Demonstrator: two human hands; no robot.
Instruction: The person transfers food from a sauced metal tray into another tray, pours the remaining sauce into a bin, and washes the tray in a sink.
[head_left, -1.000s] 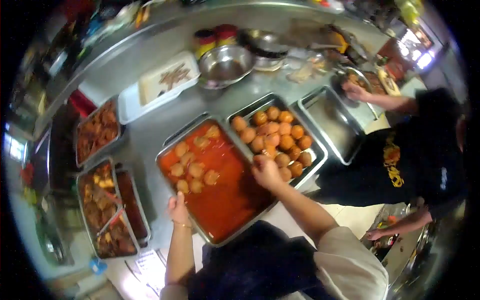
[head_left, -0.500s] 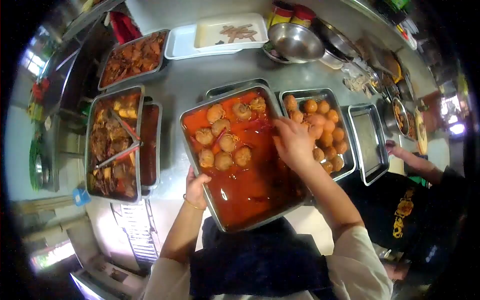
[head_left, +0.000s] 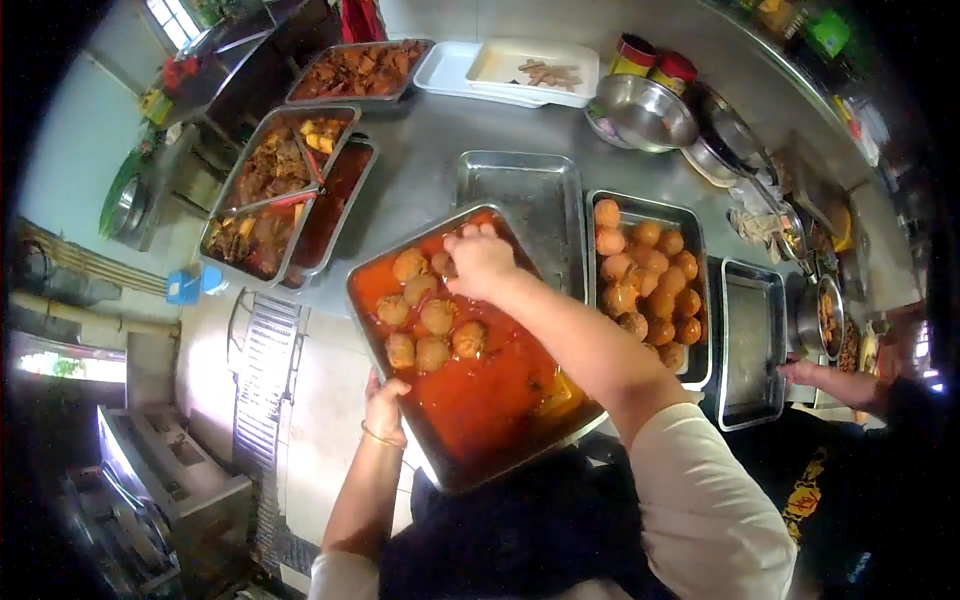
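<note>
A metal tray of red sauce (head_left: 480,400) is tilted near my body, with several brown balls (head_left: 436,316) at its far left part. My left hand (head_left: 385,408) grips the tray's left edge, thumb on the rim. My right hand (head_left: 478,260) reaches down over the far end of the tray, its fingers curled on a ball beside the others. Just right of it stands a tray of glossy brown balls (head_left: 652,283). Behind the sauce tray lies a metal tray (head_left: 520,190) with a little liquid on its bottom.
Trays of cooked meat (head_left: 362,72) and of meat with red-handled tongs (head_left: 262,190) stand at the left. White trays (head_left: 535,72), a steel bowl (head_left: 642,112) and tins are at the back. A co-worker's hand (head_left: 800,371) touches another metal tray (head_left: 752,340) at the right.
The sauce tray has moved off the tray behind it, towards my body. My right hand has gone from its right side to the balls at its far end. The co-worker's hand is now at the right tray.
</note>
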